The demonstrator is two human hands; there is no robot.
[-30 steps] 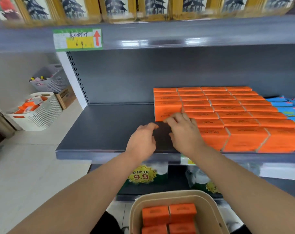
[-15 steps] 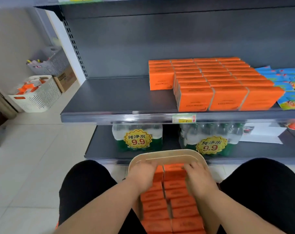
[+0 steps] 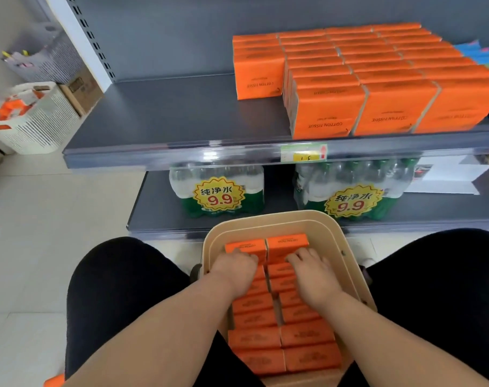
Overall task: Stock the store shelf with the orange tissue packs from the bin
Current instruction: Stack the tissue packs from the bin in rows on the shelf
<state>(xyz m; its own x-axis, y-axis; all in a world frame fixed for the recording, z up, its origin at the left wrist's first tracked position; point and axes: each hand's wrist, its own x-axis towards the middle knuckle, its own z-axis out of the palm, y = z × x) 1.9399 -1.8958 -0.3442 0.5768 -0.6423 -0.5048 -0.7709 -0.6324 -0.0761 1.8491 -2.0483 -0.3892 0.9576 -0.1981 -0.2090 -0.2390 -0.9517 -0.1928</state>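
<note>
While both hands reach into the beige bin (image 3: 346, 241) between the knees, the left hand (image 3: 233, 268) and right hand (image 3: 311, 270) rest palm-down, fingers curled over the farthest orange tissue packs (image 3: 307, 335), firm grasp uncertain; two columns remain. Pick-up step: next, lift packs to the grey shelf (image 3: 168, 118), extending the short left row of stocked packs (image 3: 388, 79). Below: bottled water multipacks (image 3: 218, 188).

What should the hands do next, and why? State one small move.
Probably close each grip on the pack under it and lift. The left hand and right hand lie on the two farthest orange packs in the tan bin, with neither pack lifted yet. On the shelf, the leftmost column of packs stops short of the front edge, so packs belong there.
</note>
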